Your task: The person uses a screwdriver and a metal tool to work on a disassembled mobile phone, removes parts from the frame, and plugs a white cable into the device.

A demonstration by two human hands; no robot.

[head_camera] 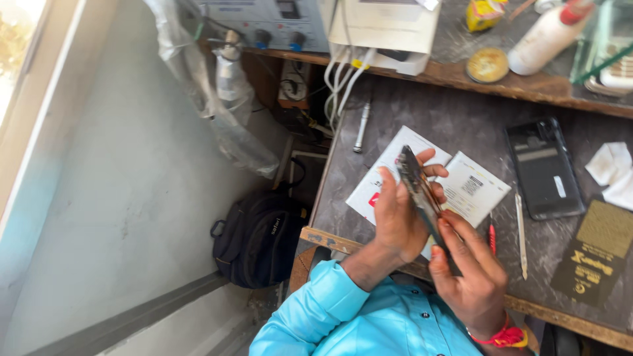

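1. Your left hand [399, 221] is closed around a slim, dark phone part [420, 194], thumb on one face and fingers wrapped over the far edge; it looks like a phone frame or body seen edge-on, though the angle makes that hard to settle.
2. Your right hand [469, 273] grips the lower end of the same part from the 5 o'clock side, fingers curled against its edge, with a red thread band [504, 337] on that wrist.
3. The part is held tilted above the near edge of the bench [461, 118], running from 11 o'clock down to 5 o'clock between your two hands.
4. Under your hands lies a pair of white printed cards [471, 191], flat on the bench.
5. At 3 o'clock from your hands, well apart, a black phone body [544, 168] lies flat with its inside facing up.
6. Between that and your right hand lie a thin metal tool [521, 231] and a red-tipped tool [492, 238], both pointing roughly 12 to 6.
7. At 4 o'clock sits a dark card with gold print [597, 254]; at 2 o'clock, crumpled white tissue [613, 171].
8. A metal pen-shaped tool [361, 126] lies at 11 o'clock near the bench's left edge.
9. On the floor at 9 o'clock rests a black backpack [257, 237].
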